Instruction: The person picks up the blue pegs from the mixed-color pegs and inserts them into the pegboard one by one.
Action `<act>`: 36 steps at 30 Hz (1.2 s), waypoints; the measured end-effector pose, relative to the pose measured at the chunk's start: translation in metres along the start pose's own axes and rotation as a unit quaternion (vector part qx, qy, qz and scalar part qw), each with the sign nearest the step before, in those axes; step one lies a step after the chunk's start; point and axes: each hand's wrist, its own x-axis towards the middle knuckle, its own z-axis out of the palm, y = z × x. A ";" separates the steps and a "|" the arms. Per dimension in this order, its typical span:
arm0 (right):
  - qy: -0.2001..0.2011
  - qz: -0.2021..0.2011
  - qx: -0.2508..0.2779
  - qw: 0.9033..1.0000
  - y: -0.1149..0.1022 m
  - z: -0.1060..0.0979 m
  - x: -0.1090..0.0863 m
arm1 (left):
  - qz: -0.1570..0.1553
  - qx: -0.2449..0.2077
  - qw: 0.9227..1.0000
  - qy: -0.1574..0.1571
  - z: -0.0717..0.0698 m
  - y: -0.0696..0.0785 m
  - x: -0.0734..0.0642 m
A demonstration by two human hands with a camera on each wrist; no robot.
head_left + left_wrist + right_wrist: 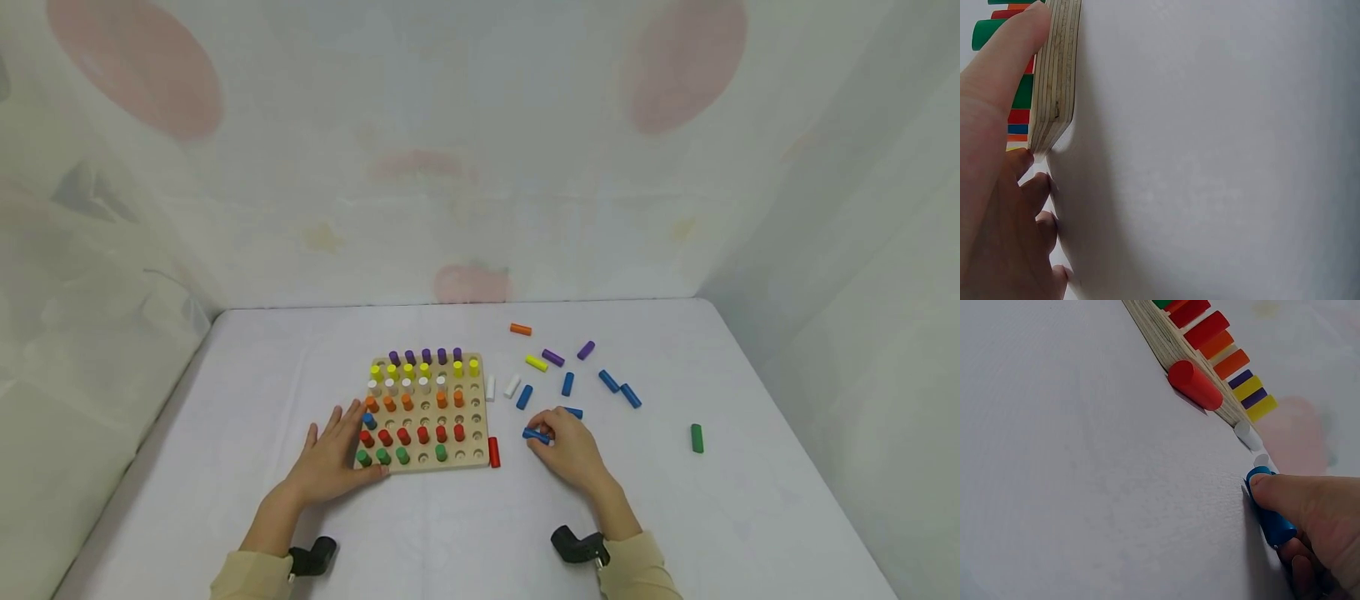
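Observation:
A wooden pegboard [467,417] carries rows of coloured pegs: purple, yellow, white, orange, blue, red and green. My left hand [327,461] rests at its near left corner, thumb along the front edge and spread fingers at the left side. In the left wrist view the thumb [1007,53] lies against the layered plywood edge [1057,69]. To the right of the board, my right hand [572,450] pinches a blue peg [536,436] between thumb and fingers. That blue peg [1269,515] is tilted close over the tabletop in the right wrist view.
Beside the board's right edge lie a red peg [493,452] and a white peg [491,388]. Several loose blue pegs, including one [525,397], are scattered farther right with purple, yellow and orange [521,329] ones. A green peg [697,438] lies apart at far right.

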 end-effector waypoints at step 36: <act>-0.035 -0.015 0.094 0.995 -0.030 -0.008 0.008 | 0.007 0.000 1.000 0.010 -0.003 0.003 0.001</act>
